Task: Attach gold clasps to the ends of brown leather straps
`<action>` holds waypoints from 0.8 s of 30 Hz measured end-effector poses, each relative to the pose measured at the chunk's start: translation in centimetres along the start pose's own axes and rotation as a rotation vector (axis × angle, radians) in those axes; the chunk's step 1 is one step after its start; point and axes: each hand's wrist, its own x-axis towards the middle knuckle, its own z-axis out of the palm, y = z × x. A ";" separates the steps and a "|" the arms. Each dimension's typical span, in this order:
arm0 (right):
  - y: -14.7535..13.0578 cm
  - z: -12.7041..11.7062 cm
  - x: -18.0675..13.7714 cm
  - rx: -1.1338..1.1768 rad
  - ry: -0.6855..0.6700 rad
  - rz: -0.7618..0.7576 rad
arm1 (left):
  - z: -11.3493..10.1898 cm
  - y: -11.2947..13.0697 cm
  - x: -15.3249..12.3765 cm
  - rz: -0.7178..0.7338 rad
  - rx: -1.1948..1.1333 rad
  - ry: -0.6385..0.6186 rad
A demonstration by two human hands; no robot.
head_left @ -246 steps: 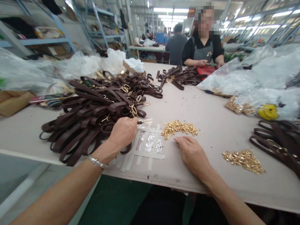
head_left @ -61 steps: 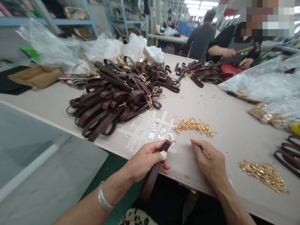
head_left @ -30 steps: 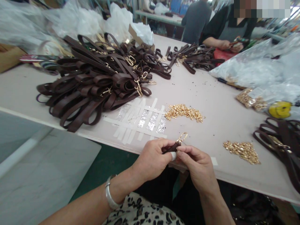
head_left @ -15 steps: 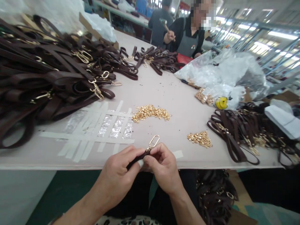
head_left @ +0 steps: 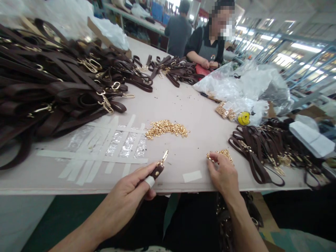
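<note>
A dark brown leather strap (head_left: 158, 170) is pinched between the thumb and fingers of my left hand (head_left: 135, 190), with white wrapping on one digit. Its end points up and away, showing a round gold stud and a narrow gold metal clasp (head_left: 165, 156). Over on the right, my right hand (head_left: 224, 173) dips its curled fingertips into the small pile of gold metal pieces (head_left: 226, 154), covering part of it. What sits between those fingertips is too small to make out. A larger heap of gold pieces (head_left: 166, 128) lies beyond my left hand.
Brown straps with gold hardware (head_left: 65, 87) are heaped on the left, with another bundle (head_left: 257, 150) on the right. Tape strips (head_left: 91, 157) cross clear film on the table (head_left: 178, 105). Plastic bags (head_left: 252, 84) lie far right. A co-worker (head_left: 206, 49) stands across the table.
My right hand has left the strap and moved right to the small gold pile. My left hand keeps the strap, now turned with its stud showing. The co-worker's raised hammer hand has come down.
</note>
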 end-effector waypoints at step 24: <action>2.2 -0.6 3.4 0.002 -0.252 -0.022 | 0.5 2.0 -0.8 -0.010 -0.266 0.029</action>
